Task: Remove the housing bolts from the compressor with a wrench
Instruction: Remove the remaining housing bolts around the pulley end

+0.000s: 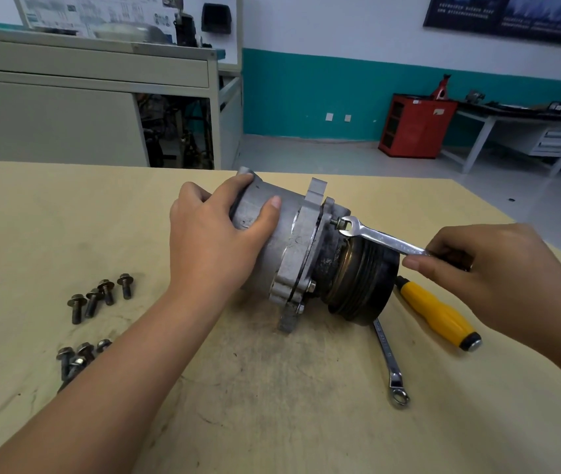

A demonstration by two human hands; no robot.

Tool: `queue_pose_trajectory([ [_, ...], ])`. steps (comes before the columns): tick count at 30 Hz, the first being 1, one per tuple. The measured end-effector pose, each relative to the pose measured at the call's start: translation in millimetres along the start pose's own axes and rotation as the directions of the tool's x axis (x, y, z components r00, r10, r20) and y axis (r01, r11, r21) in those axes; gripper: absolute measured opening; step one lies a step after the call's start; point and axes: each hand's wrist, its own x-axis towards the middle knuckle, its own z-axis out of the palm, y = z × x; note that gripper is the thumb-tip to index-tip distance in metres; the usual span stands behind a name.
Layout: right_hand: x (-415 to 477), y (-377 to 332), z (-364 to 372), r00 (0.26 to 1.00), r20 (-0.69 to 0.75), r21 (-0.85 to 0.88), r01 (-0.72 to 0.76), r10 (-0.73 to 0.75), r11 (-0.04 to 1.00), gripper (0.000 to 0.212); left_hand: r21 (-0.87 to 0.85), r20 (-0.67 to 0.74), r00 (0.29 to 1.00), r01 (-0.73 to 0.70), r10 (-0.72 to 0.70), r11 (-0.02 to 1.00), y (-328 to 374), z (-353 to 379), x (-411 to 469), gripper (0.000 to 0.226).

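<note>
**Here, a wrench sits on a compressor bolt**

The pale table (pixel 67 217) carries everything. Near its middle the compressor (pixel 272 213) lies on its side, with the silver body to the left and the dark grooved pulley (pixel 364 278) to the right. The left hand (pixel 217 234) lies over the body's left end, its grip wrapped round the casing, with the thumb across the top. The right hand (pixel 498 268), to the right of the pulley, has its grip pinching the handle of the wrench (pixel 381 239) between thumb and fingers. The wrench slants up and to the left. Its open end sits around a bolt (pixel 335 221) that stands out from the flange (pixel 303 248) on the compressor's far side, just above the pulley. A yellow-handled screwdriver (pixel 440 313) lies on the table right of the pulley, below the right hand. A second wrench (pixel 390 362) lies on the near side of the pulley, ring end nearest. At the left, loose bolts (pixel 101 295) lie in two clusters, one farther and one nearer.
</note>
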Motion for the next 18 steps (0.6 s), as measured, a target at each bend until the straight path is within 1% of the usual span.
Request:
queue_pose_trajectory([
  [3,-4,-1,7,1.000,-0.001,0.023,-0.009,0.009,1.000,0.049,0.004,-0.001,1.000,0.002,-0.002,1.000,0,0,0,0.054],
  [5,-6,0,13,1.000,-0.009,0.005,-0.004,0.004,1.000,0.042,0.003,0.001,1.000,0.003,-0.003,1.000,0,1,-1,0.054],
  [6,-7,0,16,1.000,-0.010,-0.007,-0.004,0.004,1.000,0.041,0.002,0.003,1.000,0.004,-0.004,1.000,0,0,-1,0.054],
  [11,-10,4,23,0.999,-0.009,0.039,-0.035,0.035,0.999,0.051,-0.003,0.001,1.000,0.001,-0.001,1.000,0,0,-1,0.054],
  [13,-9,6,25,0.999,-0.033,-0.010,0.009,-0.009,1.000,0.052,-0.002,0.000,1.000,0.002,-0.002,1.000,0,0,-1,0.055],
  [15,-8,11,26,0.991,-0.082,-0.082,0.097,-0.104,0.992,0.047,-0.005,-0.003,1.000,0.003,-0.003,1.000,0,0,-1,0.053],
  [18,-6,20,32,0.972,-0.146,-0.126,0.166,-0.184,0.978,0.041,-0.003,-0.005,1.000,-0.006,0.006,1.000,1,0,-1,0.052],
])
